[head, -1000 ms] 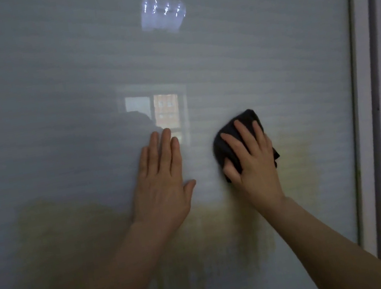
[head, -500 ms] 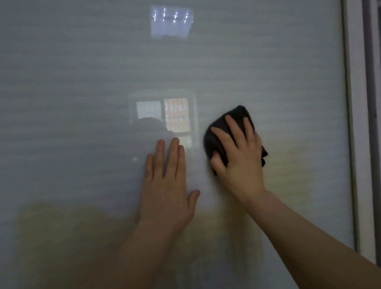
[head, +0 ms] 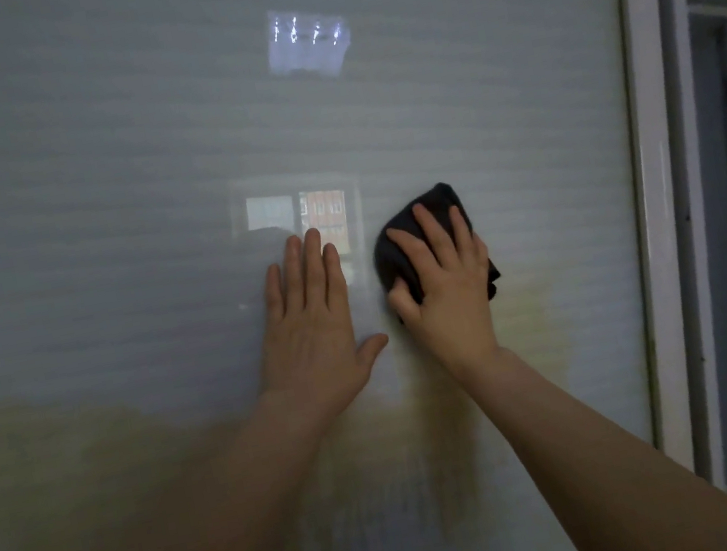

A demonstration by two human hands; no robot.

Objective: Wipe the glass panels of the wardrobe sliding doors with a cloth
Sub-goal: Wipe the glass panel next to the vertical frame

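With the left hand (head: 312, 328) flat on the glass (head: 91, 177) and the right hand (head: 446, 289) pressing the cloth (head: 399, 240), that bare palm may smudge it.

No legible text, label, brand, number or sign appears on the frosted, horizontally ribbed glass door panel (head: 91, 177), its pale frame (head: 663, 222), or the dark crumpled cloth (head: 396, 250).
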